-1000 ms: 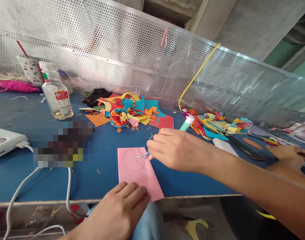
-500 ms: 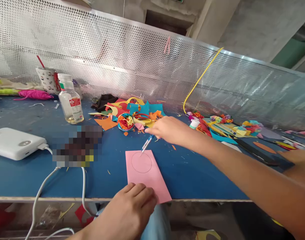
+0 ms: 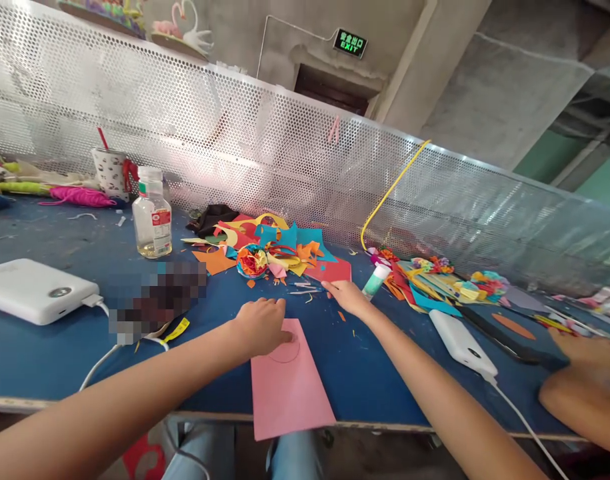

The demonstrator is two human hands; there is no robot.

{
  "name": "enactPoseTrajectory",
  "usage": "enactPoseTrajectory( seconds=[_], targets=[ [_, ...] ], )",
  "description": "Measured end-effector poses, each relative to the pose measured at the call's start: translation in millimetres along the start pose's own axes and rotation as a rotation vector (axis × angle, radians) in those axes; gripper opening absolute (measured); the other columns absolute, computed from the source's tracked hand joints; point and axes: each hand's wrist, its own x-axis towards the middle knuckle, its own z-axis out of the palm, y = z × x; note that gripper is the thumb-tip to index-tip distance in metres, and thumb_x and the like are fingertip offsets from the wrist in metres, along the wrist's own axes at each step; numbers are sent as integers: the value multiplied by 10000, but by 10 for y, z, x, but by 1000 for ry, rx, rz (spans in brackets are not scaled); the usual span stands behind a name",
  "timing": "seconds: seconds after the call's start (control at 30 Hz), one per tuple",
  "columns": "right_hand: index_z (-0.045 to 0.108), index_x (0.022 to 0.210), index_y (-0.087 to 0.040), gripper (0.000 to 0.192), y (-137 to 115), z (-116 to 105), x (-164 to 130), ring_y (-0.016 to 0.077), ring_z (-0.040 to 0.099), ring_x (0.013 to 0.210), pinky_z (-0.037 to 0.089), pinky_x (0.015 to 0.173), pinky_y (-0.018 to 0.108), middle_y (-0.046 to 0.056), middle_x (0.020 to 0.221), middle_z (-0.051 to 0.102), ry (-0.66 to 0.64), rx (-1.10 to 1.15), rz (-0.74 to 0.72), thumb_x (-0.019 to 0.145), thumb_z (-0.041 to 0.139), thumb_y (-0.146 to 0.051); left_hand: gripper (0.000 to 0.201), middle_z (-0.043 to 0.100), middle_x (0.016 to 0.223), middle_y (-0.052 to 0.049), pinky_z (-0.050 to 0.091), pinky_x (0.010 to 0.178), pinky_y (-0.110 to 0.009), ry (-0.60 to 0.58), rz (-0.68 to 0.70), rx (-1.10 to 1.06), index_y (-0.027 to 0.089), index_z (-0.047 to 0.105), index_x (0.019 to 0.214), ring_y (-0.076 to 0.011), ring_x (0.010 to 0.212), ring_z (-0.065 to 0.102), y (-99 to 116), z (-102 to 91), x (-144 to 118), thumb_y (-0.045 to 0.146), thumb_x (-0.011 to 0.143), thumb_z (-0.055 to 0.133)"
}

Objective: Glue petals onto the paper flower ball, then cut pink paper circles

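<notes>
A pink sheet of paper point(image 3: 295, 400) with a pencilled circle lies at the table's front edge, its near end overhanging. My left hand point(image 3: 262, 327) is closed at its far left edge, thumb on the paper over part of the circle; the other fingers are partly hidden. My right hand point(image 3: 345, 297) is low over the table beyond the paper, index finger stretched out. Just left of that fingertip lies a slim blue-and-white drawing tool, apparently a compass point(image 3: 305, 289). A glue stick point(image 3: 376, 281) stands tilted close behind the right hand.
Coloured paper scraps point(image 3: 269, 243) and a paper flower point(image 3: 252, 260) lie ahead. To the left are a glass bottle point(image 3: 152, 217), a patterned cup point(image 3: 109, 175) and a white power bank point(image 3: 39, 291). Another power bank point(image 3: 462, 343) and another person's arm point(image 3: 585, 383) are on the right.
My right hand has taken the drawing tool off the circle and set it down beyond the paper. My left hand has moved from the sheet's near end to its far edge.
</notes>
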Motion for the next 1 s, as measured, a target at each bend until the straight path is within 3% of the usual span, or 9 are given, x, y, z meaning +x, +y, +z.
enactPoseTrajectory(
  seconds=[0.13,0.23,0.4,0.53,0.63,0.73,0.87,1.0],
  targets=[
    [576,1065,-156,260,-123,-101,117,189,588,948,490,827,404,71,1089,594,96,-150,-62,901,511,-348,371,569,1149,-94,452,877,-461,-63,-18,-97,149,533,1150,-235,1037,554,-46,31,133,368,852,558],
    [558,1112,-160,270,-311,-101,429,210,566,1018,474,865,431,79,1155,567,110,-198,-197,897,522,-320,331,604,1028,-71,477,809,-415,-134,-23,-222,144,571,1070,-209,932,582,-133,47,190,370,828,587],
    [526,1172,-171,311,-673,63,1094,214,568,1015,491,846,424,85,1200,542,-30,-225,-380,893,532,-308,237,606,762,4,431,602,-259,-264,37,-515,150,625,825,-145,698,560,-253,43,232,318,675,701],
    [540,1152,-178,288,-802,142,1361,205,575,993,500,832,406,79,1186,550,-162,-260,-468,897,525,-309,219,535,600,46,342,505,-215,-357,70,-736,154,608,712,-103,572,489,-299,-8,228,340,642,700],
    [538,1148,-164,293,-795,162,1407,202,581,981,503,822,408,81,1164,560,-209,-335,-450,892,534,-306,243,546,611,47,359,524,-219,-359,60,-868,152,611,786,-99,568,495,-317,-50,232,347,667,695],
    [542,1134,-155,288,-763,148,1365,194,592,950,512,798,396,77,1131,574,-194,-426,-394,892,535,-310,236,629,760,4,447,651,-252,-323,63,-971,145,628,897,-125,699,577,-344,-57,249,326,748,655],
    [531,1154,-150,309,-695,-24,1220,206,584,977,501,820,413,83,1147,566,-20,-507,-369,891,536,-312,199,621,889,-35,503,678,-309,-285,7,-961,116,605,921,-145,767,595,-381,-10,299,297,839,587],
    [531,1157,-152,314,-552,-419,1053,224,558,1036,468,873,448,88,1179,552,151,-550,-346,890,535,-317,241,607,964,-53,527,656,-309,-309,-59,-900,129,559,1056,-143,773,603,-392,11,327,288,876,541]
  ],
)
